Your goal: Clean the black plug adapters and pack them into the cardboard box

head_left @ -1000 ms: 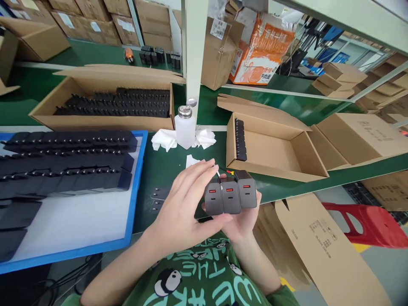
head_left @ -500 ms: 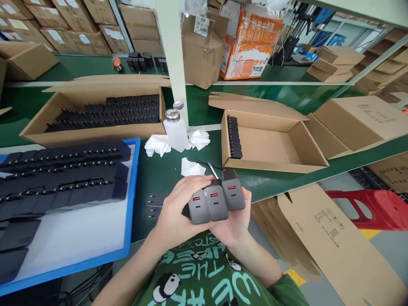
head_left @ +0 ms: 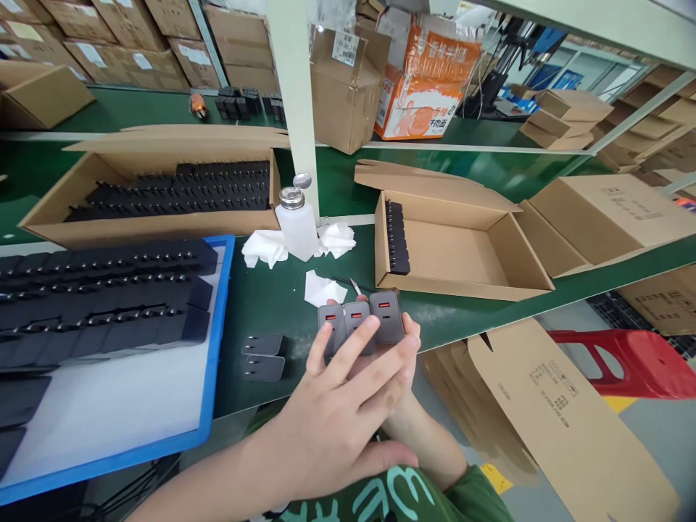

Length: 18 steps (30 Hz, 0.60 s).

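Three dark grey chargers (head_left: 388, 317), each with a red port slot, stand side by side in my right hand (head_left: 407, 399), whose fingers wrap round them from behind and from the right. My left hand (head_left: 340, 409) lies across their front with its fingers stretched and spread, fingertips touching the port faces. It hides the lower part of the chargers and much of my right hand. On the green table to the left lie two more grey chargers (head_left: 264, 368). A slim pointed tool (head_left: 355, 287) and a white wipe (head_left: 322, 288) are just behind the held chargers.
A blue-rimmed tray (head_left: 214, 362) at left carries rows of chargers. Behind it, a carton (head_left: 157, 230) holds many more. Another carton (head_left: 462, 284) has one row along its left wall. A white pump bottle (head_left: 298, 230) stands among crumpled wipes (head_left: 265, 248). A red stool (head_left: 636, 362) is at right.
My left hand has let go of the chargers' left side and moved across their front with spread fingers. The chargers have risen slightly in view, held in my right hand.
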Each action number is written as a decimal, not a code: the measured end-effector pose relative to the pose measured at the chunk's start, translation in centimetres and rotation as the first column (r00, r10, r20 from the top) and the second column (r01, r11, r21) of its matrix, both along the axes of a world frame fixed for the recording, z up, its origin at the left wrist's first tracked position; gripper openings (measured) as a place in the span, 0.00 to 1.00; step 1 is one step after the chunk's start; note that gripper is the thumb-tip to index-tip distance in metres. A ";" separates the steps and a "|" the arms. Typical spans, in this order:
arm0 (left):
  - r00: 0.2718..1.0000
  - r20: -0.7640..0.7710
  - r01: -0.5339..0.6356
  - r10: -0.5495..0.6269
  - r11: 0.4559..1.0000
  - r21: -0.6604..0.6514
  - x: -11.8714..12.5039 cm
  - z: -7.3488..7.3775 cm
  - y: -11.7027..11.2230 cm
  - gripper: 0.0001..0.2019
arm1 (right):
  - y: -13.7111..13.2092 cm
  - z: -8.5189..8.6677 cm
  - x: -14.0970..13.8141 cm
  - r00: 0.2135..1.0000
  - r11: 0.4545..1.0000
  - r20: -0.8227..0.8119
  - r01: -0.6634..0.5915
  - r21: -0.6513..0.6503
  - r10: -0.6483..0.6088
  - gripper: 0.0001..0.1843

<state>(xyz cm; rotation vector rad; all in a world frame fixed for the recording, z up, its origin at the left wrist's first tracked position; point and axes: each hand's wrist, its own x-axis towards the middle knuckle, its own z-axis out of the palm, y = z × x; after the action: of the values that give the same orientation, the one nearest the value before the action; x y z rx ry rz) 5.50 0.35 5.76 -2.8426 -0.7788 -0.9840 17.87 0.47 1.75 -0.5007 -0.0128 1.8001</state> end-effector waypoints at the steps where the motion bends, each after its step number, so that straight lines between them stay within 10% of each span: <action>1: 0.999 0.045 -0.009 0.010 1.000 -0.028 -0.1 -0.1 0.1 0.25 | 0.1 0.2 0.1 1.000 1.000 0.011 0.005 -0.003 -0.005 0.28; 6: 0.969 0.070 -0.241 0.237 0.969 0.051 -0.3 0.1 0.8 0.24 | 0.4 1.1 0.2 0.998 0.999 0.059 0.034 -0.019 -0.033 0.25; 11: 0.990 0.116 -0.078 0.082 0.996 -0.035 0.3 0.6 0.6 0.19 | 0.5 0.8 -0.2 0.991 0.992 0.089 0.105 -0.073 -0.099 0.25; 18: 0.943 0.162 -0.296 0.289 0.955 0.015 2.2 -0.5 0.5 0.19 | 0.9 0.6 -0.7 0.973 0.976 0.100 0.212 -0.042 -0.207 0.20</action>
<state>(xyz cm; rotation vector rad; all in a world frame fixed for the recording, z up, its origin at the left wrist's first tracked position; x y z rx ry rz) 7.72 0.81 5.28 -2.5364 -1.1426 -1.1700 17.21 1.32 2.33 -0.6024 0.0209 1.5724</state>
